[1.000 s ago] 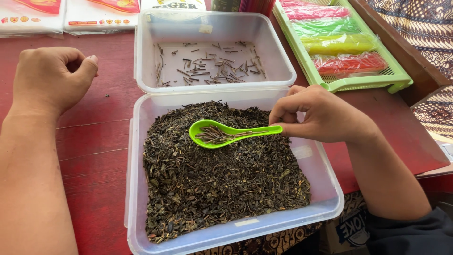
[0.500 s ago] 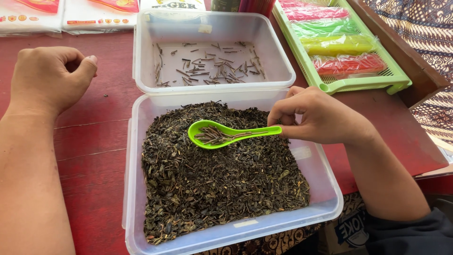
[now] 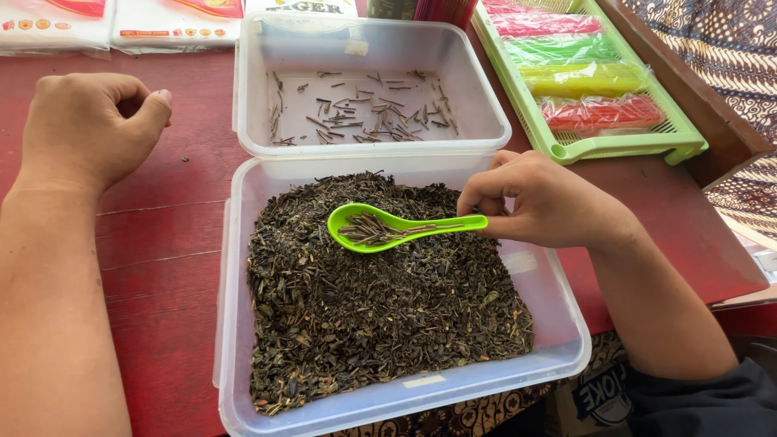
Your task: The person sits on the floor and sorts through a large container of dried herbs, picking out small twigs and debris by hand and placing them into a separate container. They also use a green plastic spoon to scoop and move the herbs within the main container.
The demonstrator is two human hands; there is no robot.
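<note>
Right hand [image 3: 550,206] pinching the green spoon [image 3: 388,228] by its handle, bowl loaded with thin stalks, held over the dark tea leaves [image 3: 380,299]. Left hand [image 3: 89,129] loosely fisted on the red table [image 3: 162,267], holding nothing. Likely next: a level carry to the far tub [image 3: 368,89]

Flat white packets [image 3: 113,24] lie at the table's far-left edge; pink, green, yellow and red sachets [image 3: 581,77] fill the green tray [image 3: 631,146].

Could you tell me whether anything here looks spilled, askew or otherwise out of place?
Very little. One dark fleck lies loose on the red table, beside the left hand. The near tub juts past the table edge. The right hand holds the green spoon level, stems inside.
</note>
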